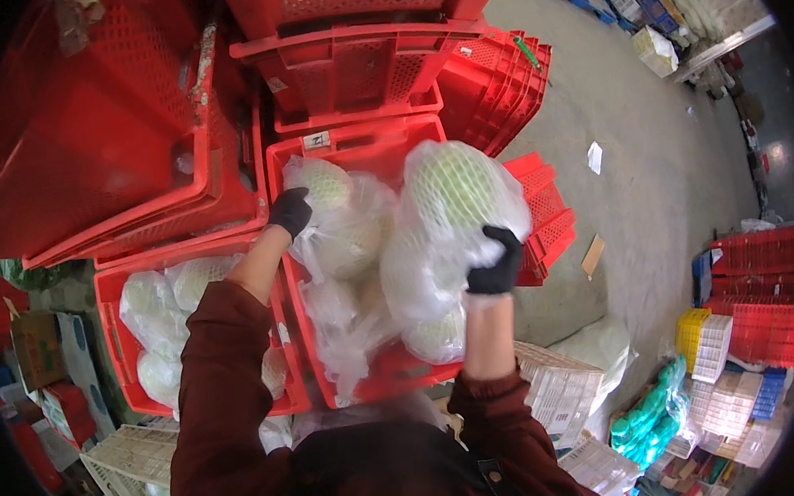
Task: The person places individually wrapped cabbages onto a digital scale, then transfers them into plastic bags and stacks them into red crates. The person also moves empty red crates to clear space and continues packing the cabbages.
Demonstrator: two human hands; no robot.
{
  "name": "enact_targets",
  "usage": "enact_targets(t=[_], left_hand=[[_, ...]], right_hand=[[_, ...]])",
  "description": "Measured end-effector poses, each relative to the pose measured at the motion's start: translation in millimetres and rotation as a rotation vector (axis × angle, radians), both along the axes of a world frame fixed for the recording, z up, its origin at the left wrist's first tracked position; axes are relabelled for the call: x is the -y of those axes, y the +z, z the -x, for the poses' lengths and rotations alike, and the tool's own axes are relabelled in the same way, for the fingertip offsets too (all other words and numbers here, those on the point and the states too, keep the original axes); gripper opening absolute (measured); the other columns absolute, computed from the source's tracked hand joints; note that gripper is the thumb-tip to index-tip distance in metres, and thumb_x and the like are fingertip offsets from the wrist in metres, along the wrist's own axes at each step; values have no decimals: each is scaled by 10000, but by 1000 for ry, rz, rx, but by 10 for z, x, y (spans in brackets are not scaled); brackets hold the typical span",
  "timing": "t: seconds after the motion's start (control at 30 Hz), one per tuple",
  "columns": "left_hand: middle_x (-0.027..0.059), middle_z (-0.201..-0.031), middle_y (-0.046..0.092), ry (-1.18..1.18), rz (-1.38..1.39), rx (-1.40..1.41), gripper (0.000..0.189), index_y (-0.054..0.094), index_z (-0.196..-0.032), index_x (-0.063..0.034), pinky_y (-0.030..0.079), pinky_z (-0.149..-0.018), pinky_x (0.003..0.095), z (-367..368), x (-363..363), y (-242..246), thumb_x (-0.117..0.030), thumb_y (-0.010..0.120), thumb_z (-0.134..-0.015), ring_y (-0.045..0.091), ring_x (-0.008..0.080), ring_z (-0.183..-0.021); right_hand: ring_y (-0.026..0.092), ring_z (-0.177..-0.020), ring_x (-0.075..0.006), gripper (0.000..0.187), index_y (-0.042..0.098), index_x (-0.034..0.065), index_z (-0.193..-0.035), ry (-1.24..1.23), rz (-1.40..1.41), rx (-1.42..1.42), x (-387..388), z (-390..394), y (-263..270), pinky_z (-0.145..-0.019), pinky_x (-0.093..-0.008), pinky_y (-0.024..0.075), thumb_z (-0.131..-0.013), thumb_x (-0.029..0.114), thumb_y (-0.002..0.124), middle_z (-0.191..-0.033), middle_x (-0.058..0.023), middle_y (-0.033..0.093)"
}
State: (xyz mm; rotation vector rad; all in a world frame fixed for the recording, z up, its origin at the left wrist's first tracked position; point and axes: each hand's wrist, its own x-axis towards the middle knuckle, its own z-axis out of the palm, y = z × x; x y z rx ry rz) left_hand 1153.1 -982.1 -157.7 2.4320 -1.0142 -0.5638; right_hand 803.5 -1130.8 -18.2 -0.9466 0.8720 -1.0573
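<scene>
My right hand [496, 261], in a black glove, grips a clear plastic bag of round pale-green produce [451, 184] wrapped in white foam netting. This bag is raised over the right side of a red plastic crate [414, 372], and its lower part is blurred. At the crate's left side my left hand [291, 213], also black-gloved, has its fingers curled on the edge of another clear plastic bag of netted produce [326, 187]. More bagged produce [435, 336] lies in the same crate, partly hidden under the raised bag.
Left of this crate stands another red crate [112, 340] with bagged produce [149, 302]. Large red crates [115, 130] and stacked crates [362, 69] rise at the left and ahead. White crates [562, 389] stand near my right side. Cardboard [593, 255] lies on the concrete floor [650, 179].
</scene>
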Motion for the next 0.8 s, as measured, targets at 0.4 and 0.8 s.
enact_targets(t=[0.4,0.8], left_hand=[[249,-1341,440,27,45,303,650,486,-1303,-69,433,-960,458,220,-195,369,-345,677,-747,463,377,-1221],[329,-1517,-120,-109,-281,54,1321,146,-1497,-13,188,-1144,528,486,30,-191,-715,749,-554,41,531,-1400]], right_hand=[[586,-1007,-391,791,503,-92,-1208,62,181,-1092,246,-945,-1495,-876,-448,473,-634,348,823,-1099,-256,613],[236,-1394,-408,1065,187,59,-1496,586,929,-1664,847,-1769,-1375,-1156,-472,169,-699,502,738,-1520,-218,249]])
